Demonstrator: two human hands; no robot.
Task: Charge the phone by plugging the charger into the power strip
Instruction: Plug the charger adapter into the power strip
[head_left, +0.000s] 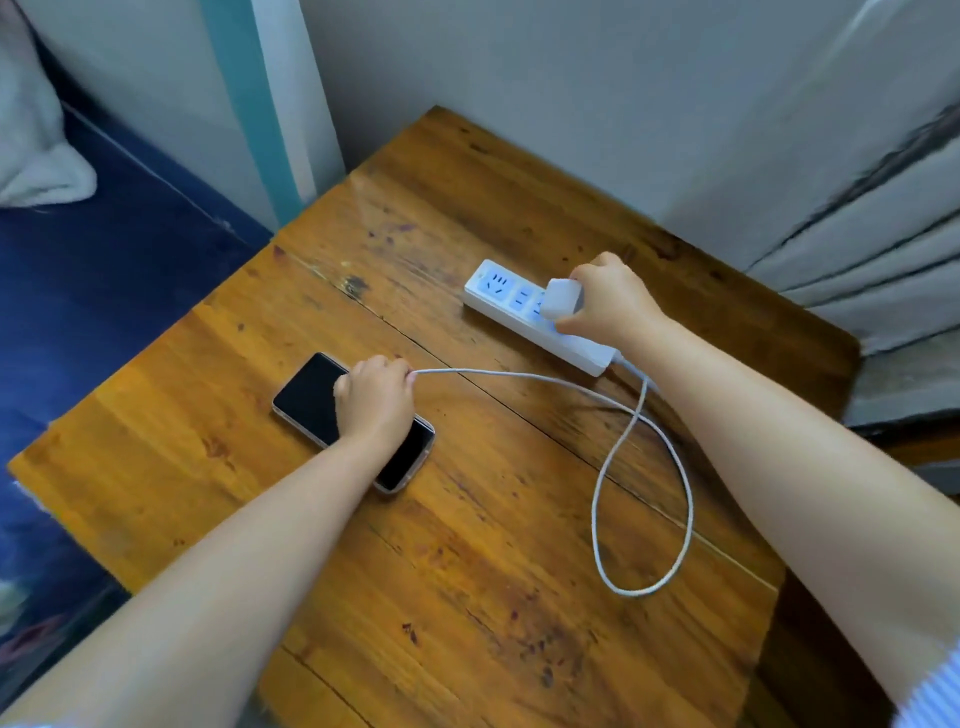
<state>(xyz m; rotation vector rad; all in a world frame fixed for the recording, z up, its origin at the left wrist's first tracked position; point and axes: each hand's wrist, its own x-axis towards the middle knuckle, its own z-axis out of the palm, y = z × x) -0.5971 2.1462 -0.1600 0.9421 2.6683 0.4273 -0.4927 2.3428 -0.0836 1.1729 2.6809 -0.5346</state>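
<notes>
Item 1. Counter (467, 545): worn orange-brown wood with dark stains and a long crack across the top. It carries all items below.

Item 2. Power strip (524, 312): white, lying flat at an angle toward the far side of the counter. Landmark for this entry. Two socket groups at its far end show bare; its near end lies under the right wrist.

Item 3. Charger (560, 299): white block, upright on the middle of the power strip, on a socket there. Whether the prongs are fully seated cannot be told.

Item 4. Right hand (608, 301): over the power strip, grip closed around the charger, thumb on the near face and fingers curled over the far side.

Item 5. Cable (644, 499): white, lying on the counter nearer the person than the power strip. It forms one large loop, crossing itself close to the strip's near end, then runs leftward to the left hand.

Item 6. Phone (311, 395): dark screen up, pale-edged case, flat on the counter, well apart from the power strip, to its left and nearer the person.

Item 7. Left hand (375, 397): resting on the phone, grip curled into a fist on the cable's end; the plug itself is hidden.
</notes>
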